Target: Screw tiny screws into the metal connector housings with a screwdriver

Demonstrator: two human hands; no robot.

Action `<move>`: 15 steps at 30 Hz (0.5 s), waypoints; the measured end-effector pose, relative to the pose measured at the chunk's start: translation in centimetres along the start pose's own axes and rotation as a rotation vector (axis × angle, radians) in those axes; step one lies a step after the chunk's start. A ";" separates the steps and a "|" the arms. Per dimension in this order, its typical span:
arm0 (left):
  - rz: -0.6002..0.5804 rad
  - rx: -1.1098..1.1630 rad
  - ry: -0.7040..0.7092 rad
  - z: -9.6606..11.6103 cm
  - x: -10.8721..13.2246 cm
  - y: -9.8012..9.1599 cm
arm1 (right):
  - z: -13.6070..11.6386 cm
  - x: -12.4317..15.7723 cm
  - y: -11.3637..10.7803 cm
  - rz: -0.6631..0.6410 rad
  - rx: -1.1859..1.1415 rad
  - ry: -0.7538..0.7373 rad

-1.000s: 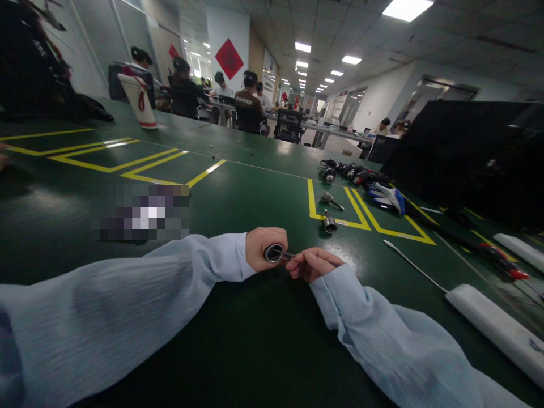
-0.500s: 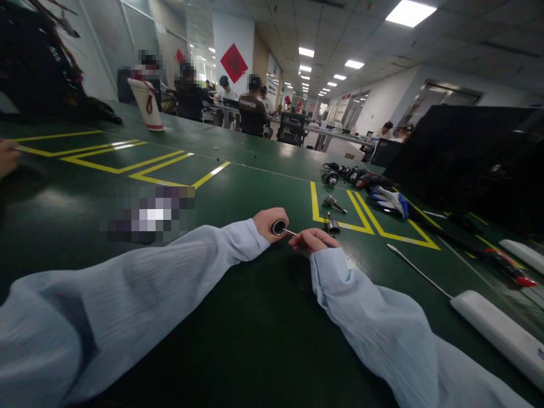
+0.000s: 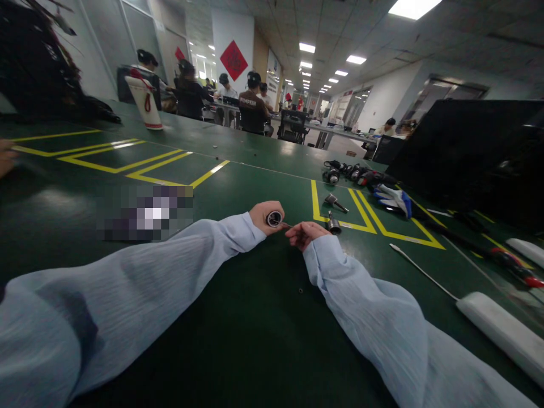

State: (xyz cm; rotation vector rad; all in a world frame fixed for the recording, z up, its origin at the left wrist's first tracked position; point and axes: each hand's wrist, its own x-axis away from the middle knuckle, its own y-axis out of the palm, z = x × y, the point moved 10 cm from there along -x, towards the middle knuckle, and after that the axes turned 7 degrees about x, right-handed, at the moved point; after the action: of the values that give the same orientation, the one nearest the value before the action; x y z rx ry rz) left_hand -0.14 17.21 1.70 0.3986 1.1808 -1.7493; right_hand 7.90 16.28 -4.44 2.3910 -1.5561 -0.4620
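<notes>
My left hand (image 3: 264, 216) is wrapped round a metal cylinder (image 3: 274, 219), whose round open end faces me. Close by on the right, my right hand (image 3: 305, 233) pinches a thin metal rod (image 3: 283, 225), and the rod's far end reaches the cylinder's opening. Both hands are raised over the green table (image 3: 238, 317). Just beyond my right hand stands a metal socket piece (image 3: 334, 224) with its shaft up. Another socket piece (image 3: 335, 203) lies behind it, inside yellow tape lines. A tiny dark ring (image 3: 300, 290) rests on the table in front.
At the right are a white power strip (image 3: 501, 323), a blue and white glove (image 3: 394, 200), dark tools (image 3: 348, 171) and a black screen (image 3: 463, 153). A paper cup (image 3: 145, 102) stands back left. A person's hand (image 3: 5, 157) shows at the left edge; people sit beyond.
Both hands have moved slightly left and up. The cylinder's opening has turned more toward me, and less of the rod shows between the hands.
</notes>
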 end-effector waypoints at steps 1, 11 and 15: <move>0.016 -0.013 -0.019 -0.1 0.0 -0.2 | -0.1 0.1 -0.1 0.017 0.014 -0.013; 0.033 -0.119 -0.030 0.4 0.1 -0.5 | -1.6 1.1 -0.3 0.204 0.289 -0.240; 0.084 -0.063 -0.086 0.1 0.3 -1.0 | -1.8 1.3 0.1 0.208 0.326 -0.277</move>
State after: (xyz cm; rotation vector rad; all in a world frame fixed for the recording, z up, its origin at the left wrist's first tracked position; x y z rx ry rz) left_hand -1.09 17.08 2.08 0.3277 1.1381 -1.6367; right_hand 8.99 15.13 -2.91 2.4341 -2.1229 -0.5510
